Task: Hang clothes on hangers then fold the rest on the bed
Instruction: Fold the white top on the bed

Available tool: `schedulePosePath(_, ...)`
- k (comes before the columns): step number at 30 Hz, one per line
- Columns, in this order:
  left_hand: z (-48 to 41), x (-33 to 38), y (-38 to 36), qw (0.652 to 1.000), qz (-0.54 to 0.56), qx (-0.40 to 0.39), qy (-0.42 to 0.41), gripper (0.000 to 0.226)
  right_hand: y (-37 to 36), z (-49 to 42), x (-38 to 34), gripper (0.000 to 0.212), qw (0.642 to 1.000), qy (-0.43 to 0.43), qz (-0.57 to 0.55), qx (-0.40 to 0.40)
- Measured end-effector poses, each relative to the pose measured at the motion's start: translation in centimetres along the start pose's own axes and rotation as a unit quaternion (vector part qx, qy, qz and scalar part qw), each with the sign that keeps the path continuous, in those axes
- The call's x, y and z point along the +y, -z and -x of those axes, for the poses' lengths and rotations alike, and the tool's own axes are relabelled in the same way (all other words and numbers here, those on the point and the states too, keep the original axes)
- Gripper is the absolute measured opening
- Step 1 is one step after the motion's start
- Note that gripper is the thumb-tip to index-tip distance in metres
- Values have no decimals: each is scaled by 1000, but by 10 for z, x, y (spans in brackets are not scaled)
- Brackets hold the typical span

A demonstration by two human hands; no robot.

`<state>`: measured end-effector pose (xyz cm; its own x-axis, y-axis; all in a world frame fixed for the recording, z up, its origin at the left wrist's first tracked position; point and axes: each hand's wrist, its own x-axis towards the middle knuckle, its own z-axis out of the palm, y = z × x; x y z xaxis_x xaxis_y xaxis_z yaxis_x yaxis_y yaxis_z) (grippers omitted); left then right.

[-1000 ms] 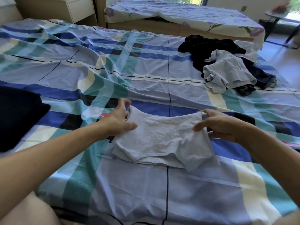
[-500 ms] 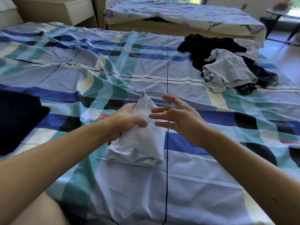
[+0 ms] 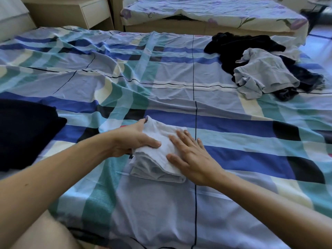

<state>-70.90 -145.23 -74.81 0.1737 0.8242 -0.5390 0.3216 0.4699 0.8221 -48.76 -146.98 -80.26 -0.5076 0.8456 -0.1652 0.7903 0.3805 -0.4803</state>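
Note:
A small pale grey garment (image 3: 158, 159) lies folded into a narrow bundle on the checked bed sheet (image 3: 179, 72), near the front middle. My left hand (image 3: 133, 139) grips its left edge, thumb on top and fingers tucked at the far corner. Pressing flat on the bundle's right side is my right hand (image 3: 190, 153), fingers straight and spread. At the far right of the bed sits a heap of unfolded clothes: a light grey piece (image 3: 264, 74) on top of black garments (image 3: 239, 47).
A dark navy folded garment (image 3: 25, 130) lies at the bed's left edge. Beyond the bed stand a wooden nightstand (image 3: 77, 11) and a second bed with a floral sheet (image 3: 215, 13). Bare floor shows at the far right.
The garment went from spread wide between both hands to folded in half. My right hand let go of its right edge, swung left and now presses flat on the bundle.

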Motion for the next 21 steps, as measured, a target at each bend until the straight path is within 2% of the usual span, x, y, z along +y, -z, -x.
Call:
schedulePosePath(2,-2,-2,3,999,-45,29,-6,99,0,-1,5,71,1000,-17,4,-7)
schedulePosePath(3,-1,-1,3,988,-138,64,-19,104,-2,-1,6,72,1000,-21,18,-13)
schedulePosePath(4,-2,-2,3,957,-270,103,-21,107,-4,0,6,73,999,-23,35,-18)
schedulePosePath(5,-2,-2,0,898,-411,152,-38,106,-7,1,6,74,998,-24,52,-20)
schedulePosePath(6,-3,-4,-3,836,-504,198,-85,100,-9,2,5,75,997,-23,67,-20)
schedulePosePath(7,-5,-7,-7,801,-535,214,-160,91,-10,2,5,77,996,-21,79,-20)
schedulePosePath(9,-9,-13,-13,778,-548,142,-272,78,-11,3,4,79,996,-18,89,-18)
schedulePosePath(11,-17,-27,-17,753,-604,44,-257,82,-11,4,4,82,995,-16,96,-18)
schedulePosePath(12,-20,-34,-19,752,-623,16,-215,89,-12,5,5,84,994,-16,107,-19)
schedulePosePath(14,-25,-42,-17,764,-627,6,-151,102,-13,7,6,85,993,-18,117,-21)
schedulePosePath(17,-19,-32,-16,798,-596,79,-51,115,-10,7,5,80,998,-32,50,-12)
schedulePosePath(19,-12,-23,-18,838,-525,147,-11,107,-4,7,6,75,998,-53,-28,28)
schedulePosePath(21,-6,-20,-20,874,-459,160,-26,92,0,7,6,67,991,-65,-88,71)
